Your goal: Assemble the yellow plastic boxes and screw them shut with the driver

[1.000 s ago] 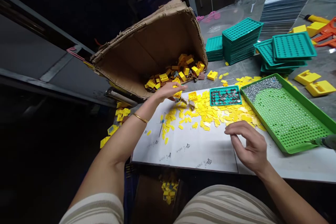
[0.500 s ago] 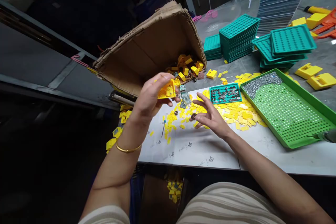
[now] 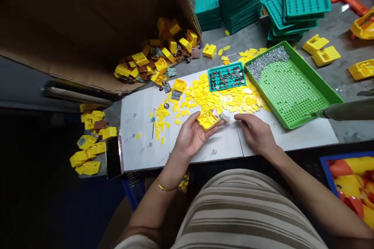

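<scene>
My left hand (image 3: pixel 191 136) is closed around the edges of a yellow plastic housing (image 3: pixel 207 120), its open side facing up and showing moulded ribs and a round recess. A small grey-green circuit board (image 3: pixel 224 117) sticks out past the left fingertips, beside the housing. To the right, my right hand (image 3: pixel 257 134) is apart from the housing, with its fingers curled in and the index fingertip pointing at the board. Whatever those fingers hold, if anything, is hidden. Behind both hands lie loose flat yellow pieces (image 3: pixel 201 93) on the white board (image 3: pixel 134 124).
A teal tray (image 3: pixel 227 77) of small round metal parts sits beyond the yellow pieces. Right of it stands a green perforated tray (image 3: pixel 300 89) with screws, a screwdriver tip (image 3: pixel 324 113) over it. A cardboard box (image 3: pixel 73 15) with yellow housings is at left; teal tray stacks (image 3: pixel 242 4) stand behind.
Both hands have come lower and nearer my body, the left still with the yellow housing. My right hand has drawn away to the right and its spread fingers have curled. The view has tilted down.
</scene>
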{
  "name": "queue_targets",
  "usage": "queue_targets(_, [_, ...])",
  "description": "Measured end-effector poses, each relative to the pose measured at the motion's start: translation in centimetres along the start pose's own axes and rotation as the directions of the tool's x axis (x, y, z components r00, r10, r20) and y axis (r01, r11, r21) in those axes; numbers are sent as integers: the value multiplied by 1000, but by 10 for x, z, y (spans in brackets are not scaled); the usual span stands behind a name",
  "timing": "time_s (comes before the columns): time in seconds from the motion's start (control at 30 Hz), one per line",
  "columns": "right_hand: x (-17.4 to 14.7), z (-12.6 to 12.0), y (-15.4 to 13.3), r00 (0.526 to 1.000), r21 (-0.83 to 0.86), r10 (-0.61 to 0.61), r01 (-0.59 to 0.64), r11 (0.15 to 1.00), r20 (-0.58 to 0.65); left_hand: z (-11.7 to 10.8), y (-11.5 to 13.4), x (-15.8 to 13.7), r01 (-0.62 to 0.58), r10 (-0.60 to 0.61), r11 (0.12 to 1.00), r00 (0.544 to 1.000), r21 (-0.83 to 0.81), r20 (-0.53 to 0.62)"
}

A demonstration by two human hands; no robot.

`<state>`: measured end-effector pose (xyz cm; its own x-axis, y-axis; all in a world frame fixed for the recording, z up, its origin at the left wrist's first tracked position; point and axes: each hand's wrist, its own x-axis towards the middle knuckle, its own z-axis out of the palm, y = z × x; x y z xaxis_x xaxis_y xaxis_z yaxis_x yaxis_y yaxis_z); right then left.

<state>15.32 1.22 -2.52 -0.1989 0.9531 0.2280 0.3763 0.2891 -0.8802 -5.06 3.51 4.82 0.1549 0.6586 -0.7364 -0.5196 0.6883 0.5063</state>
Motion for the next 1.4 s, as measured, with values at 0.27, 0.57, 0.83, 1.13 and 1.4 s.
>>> queue_targets(0.27, [-35,-38,3,940,-296,-202,283,912,276,-4,-47,-3,183,-183,983,983,-14,7])
queue_targets(0.57, [-34,-46,-5,967,-394,11,92,915,253,-3,-57,-1,262,-262,965,962,1,78])
queue_targets(0.83, [-27,-53,-7,935,-438,125,35,898,331,-1,-63,-5,200,-196,979,976,-31,91])
queue_targets(1.13, [-14,-35,-36,944,119,258,-287,951,207,3,-74,-8,96,-89,995,977,-27,193])
queue_targets(1.4, [-11,-31,-44,951,-141,167,-133,981,260,9,-77,-11,-77,62,994,981,80,183])
